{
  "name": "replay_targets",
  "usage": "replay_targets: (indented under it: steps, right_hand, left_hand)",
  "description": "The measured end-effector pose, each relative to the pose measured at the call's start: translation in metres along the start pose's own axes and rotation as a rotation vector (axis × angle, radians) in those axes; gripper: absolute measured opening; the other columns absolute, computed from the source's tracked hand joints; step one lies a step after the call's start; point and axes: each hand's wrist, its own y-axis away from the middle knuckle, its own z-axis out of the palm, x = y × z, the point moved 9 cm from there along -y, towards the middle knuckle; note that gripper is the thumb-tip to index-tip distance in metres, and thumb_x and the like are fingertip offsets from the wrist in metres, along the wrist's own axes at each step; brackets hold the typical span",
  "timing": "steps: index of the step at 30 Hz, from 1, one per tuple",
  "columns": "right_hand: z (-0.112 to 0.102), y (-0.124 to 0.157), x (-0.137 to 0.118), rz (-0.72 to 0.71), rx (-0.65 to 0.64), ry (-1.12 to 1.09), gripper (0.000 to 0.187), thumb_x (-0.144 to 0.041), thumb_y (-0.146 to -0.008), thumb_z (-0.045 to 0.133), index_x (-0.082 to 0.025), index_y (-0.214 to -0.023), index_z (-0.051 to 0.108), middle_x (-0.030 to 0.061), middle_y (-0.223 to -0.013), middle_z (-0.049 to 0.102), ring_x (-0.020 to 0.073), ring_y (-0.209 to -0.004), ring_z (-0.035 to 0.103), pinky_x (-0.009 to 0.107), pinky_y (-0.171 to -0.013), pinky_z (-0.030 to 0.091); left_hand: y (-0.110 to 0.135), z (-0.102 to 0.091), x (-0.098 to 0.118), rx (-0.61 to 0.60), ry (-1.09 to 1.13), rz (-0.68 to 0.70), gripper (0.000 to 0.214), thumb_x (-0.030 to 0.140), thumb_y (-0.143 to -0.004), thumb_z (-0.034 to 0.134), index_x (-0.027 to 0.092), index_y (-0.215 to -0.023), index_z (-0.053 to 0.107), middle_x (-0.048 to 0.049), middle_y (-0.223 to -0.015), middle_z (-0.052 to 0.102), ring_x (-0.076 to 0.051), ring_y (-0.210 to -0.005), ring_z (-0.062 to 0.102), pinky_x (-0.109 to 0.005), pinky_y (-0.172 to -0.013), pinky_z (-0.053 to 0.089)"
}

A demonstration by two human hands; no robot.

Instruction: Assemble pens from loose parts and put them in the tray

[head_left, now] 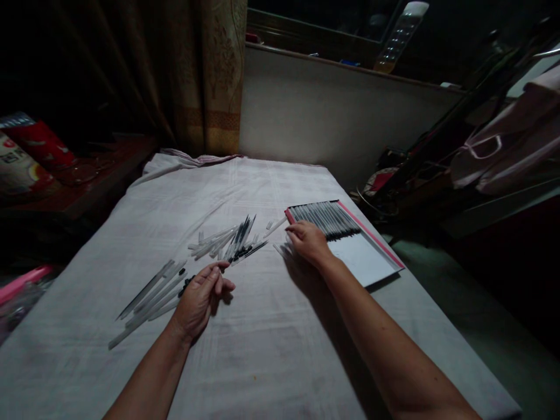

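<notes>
My left hand (203, 294) is closed in a pinch at the near side of a loose pile. From its fingertips a thin dark pen refill (256, 248) points to the right. More refills (242, 233) with black ends lie there among clear pen barrels (212, 242). Beside my left wrist, several long clear tubes (153, 291) lie on the cloth, with small black pieces near them. My right hand (308, 240) is closed at the left edge of a red-edged box (371, 233). Whatever its fingertips hold is unclear; a pale tube (275, 226) is close to them. Pens (324, 219) fill the box's far part in a row.
A pale checked cloth (271, 338) covers the table. Behind it are a curtain (221, 76) and a low wall (306, 111), with a bottle (400, 38) on the ledge. Packages (41, 146) sit on a side surface at left. Pink fabric (516, 134) hangs at right.
</notes>
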Motion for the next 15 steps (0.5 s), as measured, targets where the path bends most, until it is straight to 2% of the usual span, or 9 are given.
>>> replay_targets:
  steps: [2,4,8,12,14,15]
  right_hand:
    - [0.020,0.003,-0.029,-0.045,-0.113,0.017,0.024,-0.027,-0.092,0.055,-0.021,-0.101,0.077,0.0092,-0.110,0.073,0.0230,-0.104,0.064,0.031,-0.090,0.046]
    - [0.030,0.006,-0.038,0.009,-0.171,0.080,0.026,-0.030,-0.093,0.054,-0.021,-0.102,0.077,0.0116,-0.110,0.073,0.0244,-0.103,0.065,0.032,-0.087,0.046]
    - [0.038,0.015,-0.031,0.143,-0.253,0.192,0.026,-0.030,-0.089,0.057,-0.019,-0.106,0.073,0.0142,-0.110,0.072,0.0264,-0.099,0.067,0.033,-0.081,0.048]
    - [0.042,0.023,-0.028,0.115,-0.285,0.181,0.027,-0.021,-0.087,0.054,-0.016,-0.108,0.070,0.0151,-0.108,0.073,0.0267,-0.098,0.068,0.035,-0.082,0.048]
    - [0.042,0.026,-0.031,0.090,-0.246,0.066,0.030,-0.022,-0.088,0.054,-0.017,-0.114,0.068,0.0136,-0.109,0.073,0.0251,-0.099,0.067,0.034,-0.085,0.048]
    - [0.040,0.027,-0.033,0.091,-0.198,-0.060,0.031,-0.023,-0.088,0.055,-0.018,-0.116,0.067,0.0119,-0.108,0.073,0.0234,-0.098,0.067,0.033,-0.085,0.048]
  left_hand:
    - [0.001,0.001,-0.001,-0.030,-0.016,0.005,0.040,0.047,-0.071,0.080,0.017,-0.096,0.068,0.0101,-0.041,0.039,-0.016,-0.058,0.065,-0.020,-0.052,0.050]
    - [0.001,0.002,-0.003,-0.053,-0.029,-0.001,0.041,0.048,-0.073,0.078,0.017,-0.096,0.067,0.0109,-0.039,0.035,-0.016,-0.056,0.064,-0.020,-0.050,0.049]
    - [0.000,0.004,-0.003,-0.055,-0.027,0.024,0.044,0.051,-0.070,0.079,0.017,-0.096,0.067,0.0099,-0.042,0.041,-0.014,-0.055,0.062,-0.019,-0.050,0.049]
    - [-0.001,0.004,0.000,-0.039,-0.027,0.047,0.045,0.050,-0.067,0.081,0.017,-0.095,0.068,0.0067,-0.053,0.053,-0.012,-0.059,0.062,-0.019,-0.055,0.049]
    - [-0.001,0.004,-0.001,-0.044,-0.046,0.036,0.046,0.051,-0.067,0.081,0.017,-0.096,0.068,0.0053,-0.056,0.057,-0.012,-0.058,0.061,-0.019,-0.053,0.048]
    - [-0.001,0.004,-0.002,-0.047,-0.057,0.026,0.048,0.052,-0.066,0.081,0.018,-0.097,0.068,0.0046,-0.058,0.058,-0.012,-0.057,0.060,-0.019,-0.051,0.046]
